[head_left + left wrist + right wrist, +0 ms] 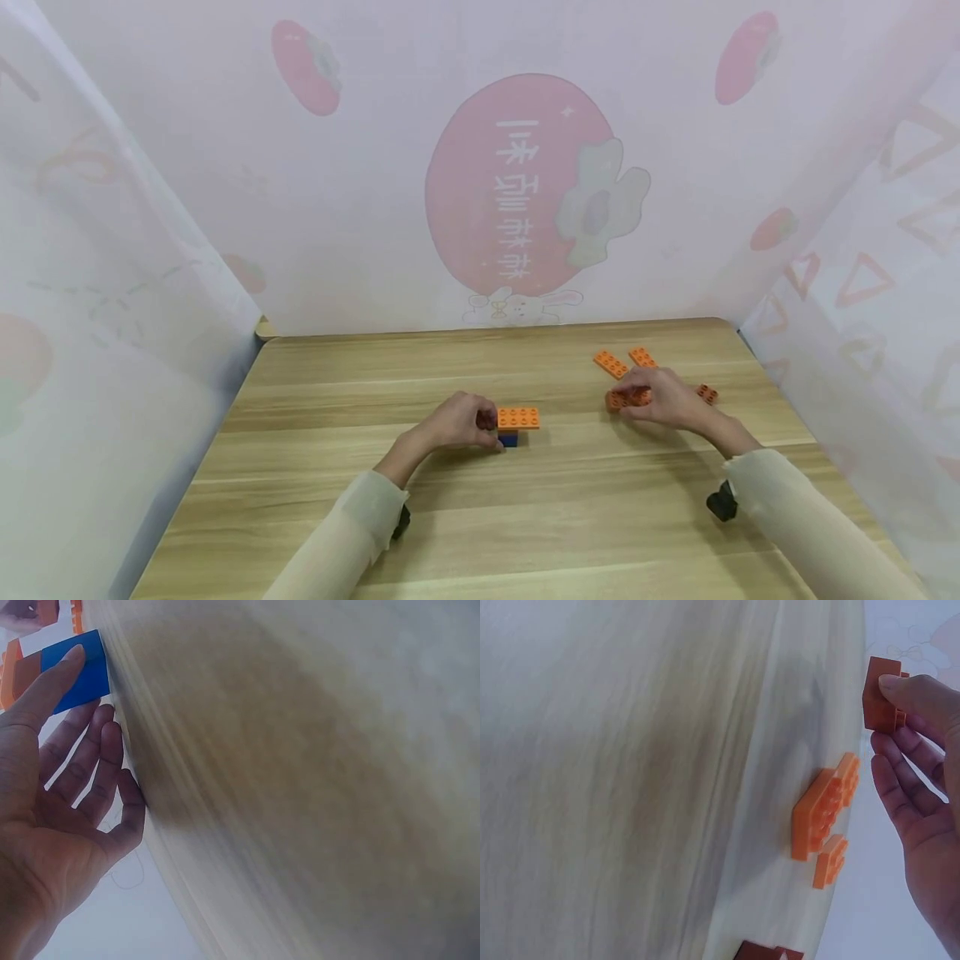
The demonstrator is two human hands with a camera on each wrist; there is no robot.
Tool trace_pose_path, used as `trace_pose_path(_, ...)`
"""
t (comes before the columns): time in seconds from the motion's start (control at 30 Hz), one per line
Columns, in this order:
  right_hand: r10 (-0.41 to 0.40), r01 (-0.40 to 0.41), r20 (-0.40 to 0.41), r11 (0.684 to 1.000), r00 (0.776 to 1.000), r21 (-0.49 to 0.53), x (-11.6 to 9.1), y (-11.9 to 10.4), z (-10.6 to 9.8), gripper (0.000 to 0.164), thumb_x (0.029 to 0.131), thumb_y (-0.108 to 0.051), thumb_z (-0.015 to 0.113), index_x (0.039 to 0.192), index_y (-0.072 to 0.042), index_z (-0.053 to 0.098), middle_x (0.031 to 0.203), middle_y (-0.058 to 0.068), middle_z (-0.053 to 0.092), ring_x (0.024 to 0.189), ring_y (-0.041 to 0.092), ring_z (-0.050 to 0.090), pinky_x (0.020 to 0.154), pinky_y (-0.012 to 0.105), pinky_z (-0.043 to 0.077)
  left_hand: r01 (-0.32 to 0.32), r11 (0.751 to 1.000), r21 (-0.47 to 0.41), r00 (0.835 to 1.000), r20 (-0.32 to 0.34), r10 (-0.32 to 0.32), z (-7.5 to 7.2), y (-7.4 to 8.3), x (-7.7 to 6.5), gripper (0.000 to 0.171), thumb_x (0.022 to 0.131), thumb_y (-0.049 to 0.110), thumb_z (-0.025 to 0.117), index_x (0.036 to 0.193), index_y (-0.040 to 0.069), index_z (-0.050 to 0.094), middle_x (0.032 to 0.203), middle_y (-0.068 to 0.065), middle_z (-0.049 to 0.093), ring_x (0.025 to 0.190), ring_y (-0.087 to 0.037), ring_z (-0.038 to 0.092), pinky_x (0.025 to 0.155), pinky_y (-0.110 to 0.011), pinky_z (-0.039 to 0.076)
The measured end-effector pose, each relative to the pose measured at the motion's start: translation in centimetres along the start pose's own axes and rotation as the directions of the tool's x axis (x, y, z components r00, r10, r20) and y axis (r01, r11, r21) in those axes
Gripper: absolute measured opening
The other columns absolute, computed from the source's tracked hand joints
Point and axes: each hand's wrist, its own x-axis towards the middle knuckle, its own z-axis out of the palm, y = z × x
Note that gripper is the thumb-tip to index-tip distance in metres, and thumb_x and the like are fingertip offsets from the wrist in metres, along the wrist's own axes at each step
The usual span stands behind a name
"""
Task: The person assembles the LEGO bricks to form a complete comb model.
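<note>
Near the middle of the table [337, 517], my left hand [461, 421] grips a small stack of toy building bricks from its left side. A blue brick [84, 671] forms the base, with my thumb against its side. Above it are a brownish-orange brick [28, 675] and a wide orange brick [519, 418] that overhangs to the right. Farther right, my right hand [663, 400] pinches a brown brick [881, 694] between thumb and fingers, held above the tabletop with its studs toward the palm.
Behind the right hand lie two orange bricks, one at left [611, 364] and one at right [642, 357]. Another orange brick [814, 817] lies below that hand, and a dark brown brick [707, 394] sits beside its wrist. Printed white curtains [360, 208] enclose the table's back and sides.
</note>
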Motion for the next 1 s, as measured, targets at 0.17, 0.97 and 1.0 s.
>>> trace_pose_path(0.17,-0.014,0.015,-0.023,0.999,1.0,0.031,0.5,-0.6,0.0,0.035,0.083,-0.011,0.091,0.116,-0.008,0.08,0.111,0.008,0.077,0.096,0.028,0.072,0.08,0.049,0.06,0.002,1.0,-0.003,1.0,0.001,-0.002,0.0,0.0,0.0,0.024,0.083,0.027,0.094,0.091,0.016,0.074,0.084,0.009,0.07,0.074,-0.005,0.061,0.069,-0.024,0.054)
trace_pose_path(0.97,-0.103,0.112,-0.082,0.986,0.991,0.124,3.4,-5.0,0.6,0.034,0.085,-0.013,0.09,0.118,-0.01,0.08,0.11,0.0,0.076,0.094,0.027,0.072,0.08,0.036,0.06,0.008,1.0,0.006,1.0,0.001,-0.008,0.0,0.0,0.0,0.025,0.083,0.027,0.093,0.092,0.013,0.075,0.084,0.008,0.07,0.075,-0.005,0.062,0.071,-0.024,0.055)
trace_pose_path(1.0,-0.109,0.119,-0.086,0.986,0.99,0.119,3.5,-5.1,0.7,0.034,0.085,-0.013,0.09,0.118,-0.01,0.08,0.11,-0.001,0.076,0.093,0.026,0.072,0.08,0.035,0.06,0.006,1.0,0.007,1.0,0.001,-0.006,0.0,0.0,0.0,0.025,0.083,0.027,0.093,0.092,0.013,0.075,0.084,0.008,0.07,0.075,-0.005,0.062,0.071,-0.024,0.055)
